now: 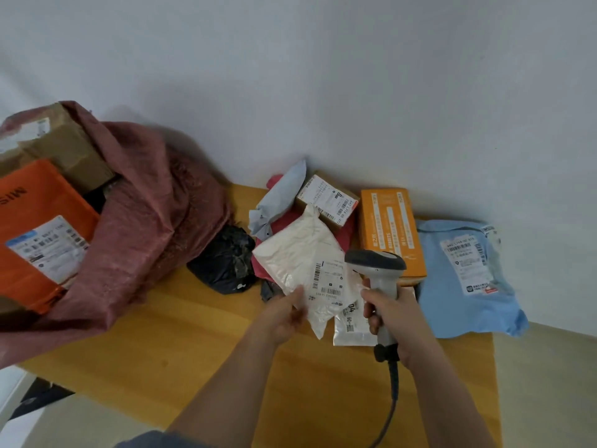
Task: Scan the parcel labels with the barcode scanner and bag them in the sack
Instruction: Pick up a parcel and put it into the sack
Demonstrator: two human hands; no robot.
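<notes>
Left hand (284, 315) is pinching the white mailer (303, 263) at table centre; right hand (392, 313) is gripping the barcode scanner (376, 270) at its three o'clock. Label (329, 281) wants flattening under the beam; sack (145, 215) is gaping at nine o'clock.

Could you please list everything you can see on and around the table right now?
Woven plastic sack: one, dull red, table's left end, open.
Cardboard boxes in the sack: one orange, one brown.
Crumpled black plastic bag: one, beside the sack.
White plastic mailer: one, labelled, centre, held.
Small brown cardboard box: one, labelled, by the wall.
Orange carton: one, right of centre.
Light blue plastic mailer: one, labelled, far right.
Wooden table: one, yellow-brown.
Grey handheld barcode scanner: one, corded.
Left hand: pinches the white mailer.
Right hand: grips the scanner.
</notes>
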